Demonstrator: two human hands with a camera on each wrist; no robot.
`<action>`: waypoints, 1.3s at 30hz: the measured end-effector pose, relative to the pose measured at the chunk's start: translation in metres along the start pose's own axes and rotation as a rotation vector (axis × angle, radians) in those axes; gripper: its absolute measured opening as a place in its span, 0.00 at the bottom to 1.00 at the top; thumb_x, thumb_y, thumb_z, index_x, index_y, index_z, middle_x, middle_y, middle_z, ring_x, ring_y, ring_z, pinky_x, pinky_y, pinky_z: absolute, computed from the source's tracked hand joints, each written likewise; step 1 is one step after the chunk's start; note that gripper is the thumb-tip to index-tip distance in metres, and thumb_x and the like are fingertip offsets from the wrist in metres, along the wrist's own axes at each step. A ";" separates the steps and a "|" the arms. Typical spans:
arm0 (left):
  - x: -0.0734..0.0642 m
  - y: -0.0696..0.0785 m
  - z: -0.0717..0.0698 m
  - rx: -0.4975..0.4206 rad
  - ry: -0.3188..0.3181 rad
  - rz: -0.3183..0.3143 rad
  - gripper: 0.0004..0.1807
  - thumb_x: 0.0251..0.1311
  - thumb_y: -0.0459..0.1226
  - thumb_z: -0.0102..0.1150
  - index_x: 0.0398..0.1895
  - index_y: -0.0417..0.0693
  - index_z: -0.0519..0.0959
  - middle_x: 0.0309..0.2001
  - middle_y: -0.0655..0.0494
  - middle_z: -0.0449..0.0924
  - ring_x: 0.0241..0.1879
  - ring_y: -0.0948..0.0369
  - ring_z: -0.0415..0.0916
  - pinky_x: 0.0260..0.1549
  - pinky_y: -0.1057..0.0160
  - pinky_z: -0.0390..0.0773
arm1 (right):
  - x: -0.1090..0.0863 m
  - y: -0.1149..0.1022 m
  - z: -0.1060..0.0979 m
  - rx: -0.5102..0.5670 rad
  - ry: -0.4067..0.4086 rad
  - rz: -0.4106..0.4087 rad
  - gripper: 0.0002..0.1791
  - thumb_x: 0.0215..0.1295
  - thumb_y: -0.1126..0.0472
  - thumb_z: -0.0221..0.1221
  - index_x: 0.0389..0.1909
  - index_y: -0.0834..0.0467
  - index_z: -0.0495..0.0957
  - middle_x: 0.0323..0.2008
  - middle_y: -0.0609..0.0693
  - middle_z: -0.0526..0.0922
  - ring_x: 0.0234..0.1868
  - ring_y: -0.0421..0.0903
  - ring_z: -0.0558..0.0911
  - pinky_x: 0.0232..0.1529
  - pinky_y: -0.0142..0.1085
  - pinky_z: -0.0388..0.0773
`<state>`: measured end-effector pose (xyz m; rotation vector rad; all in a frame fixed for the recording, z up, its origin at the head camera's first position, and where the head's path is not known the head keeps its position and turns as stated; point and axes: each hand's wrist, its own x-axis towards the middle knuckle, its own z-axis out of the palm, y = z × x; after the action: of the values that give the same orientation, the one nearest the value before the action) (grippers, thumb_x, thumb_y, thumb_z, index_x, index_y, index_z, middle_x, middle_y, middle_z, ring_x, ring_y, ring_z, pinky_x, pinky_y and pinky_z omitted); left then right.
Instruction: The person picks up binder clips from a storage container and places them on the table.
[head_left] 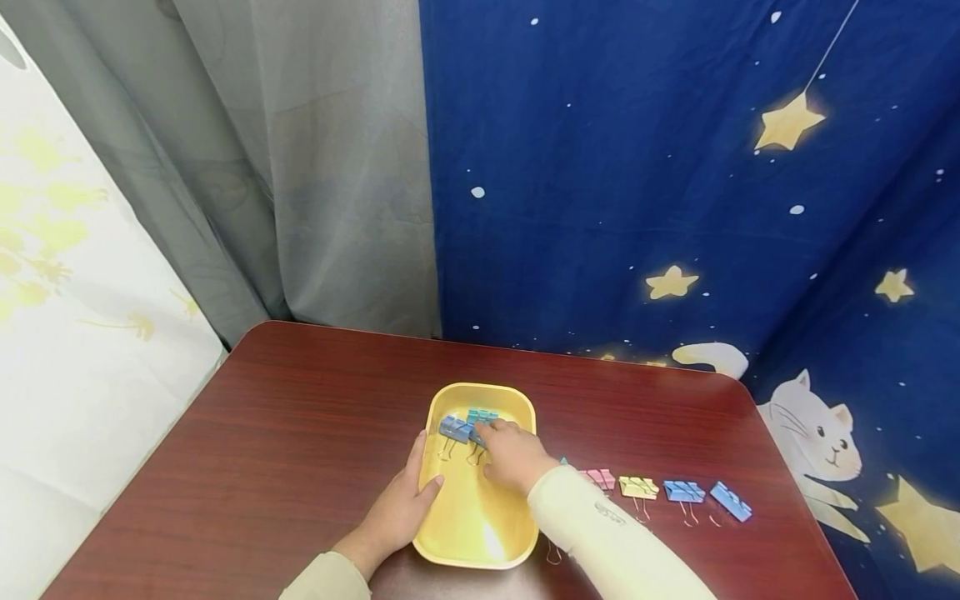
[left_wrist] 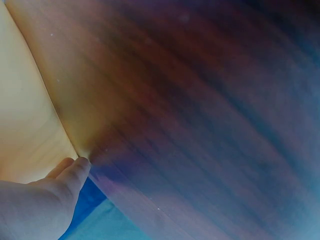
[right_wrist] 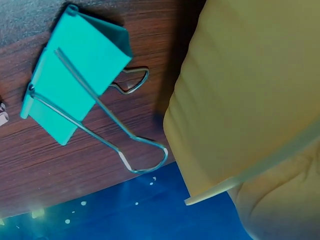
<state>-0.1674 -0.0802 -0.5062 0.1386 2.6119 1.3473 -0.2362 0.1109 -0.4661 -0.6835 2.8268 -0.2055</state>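
A yellow tray (head_left: 457, 533) sits on the table in the head view. My left hand (head_left: 401, 508) grips its left side, the thumb over the rim and the fingers along the outer wall. Inside the tray's far half are a blue-grey binder clip (head_left: 453, 428) and a teal binder clip (head_left: 482, 415). My right hand (head_left: 513, 454) reaches over the right rim and pinches a blue binder clip (head_left: 477, 437) beside them, its fingers covering part of it. In the right wrist view, a teal binder clip (right_wrist: 75, 80) lies on the table beside the tray's wall.
Right of the tray, a row of binder clips lies on the dark red table (head_left: 300, 433): pink (head_left: 600, 478), yellow (head_left: 638, 487) and blue ones (head_left: 684, 492). My right sleeve (head_left: 600, 525) hides part of the row. Curtains (head_left: 562, 208) hang behind the table.
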 end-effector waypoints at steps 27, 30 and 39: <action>0.000 0.002 0.000 0.007 0.002 0.001 0.40 0.72 0.41 0.47 0.77 0.45 0.38 0.68 0.33 0.61 0.65 0.42 0.64 0.59 0.41 0.65 | 0.013 0.000 0.011 -0.028 0.050 -0.010 0.23 0.61 0.71 0.59 0.57 0.54 0.74 0.57 0.57 0.77 0.56 0.55 0.78 0.47 0.45 0.80; 0.000 0.002 -0.001 0.005 0.004 0.003 0.40 0.72 0.40 0.47 0.77 0.44 0.38 0.68 0.33 0.61 0.65 0.42 0.64 0.59 0.41 0.65 | 0.013 0.001 0.013 -0.041 0.076 -0.024 0.19 0.62 0.72 0.57 0.53 0.54 0.75 0.54 0.57 0.79 0.52 0.54 0.79 0.45 0.45 0.80; -0.001 0.002 -0.001 0.000 0.005 0.010 0.40 0.72 0.40 0.48 0.77 0.44 0.38 0.68 0.33 0.62 0.63 0.43 0.66 0.57 0.41 0.67 | 0.014 0.002 0.018 -0.080 0.077 -0.018 0.19 0.62 0.69 0.58 0.54 0.52 0.77 0.49 0.57 0.79 0.49 0.53 0.79 0.44 0.44 0.79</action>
<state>-0.1665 -0.0798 -0.5039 0.1490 2.6187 1.3525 -0.2447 0.1041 -0.4869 -0.7334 2.9167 -0.1241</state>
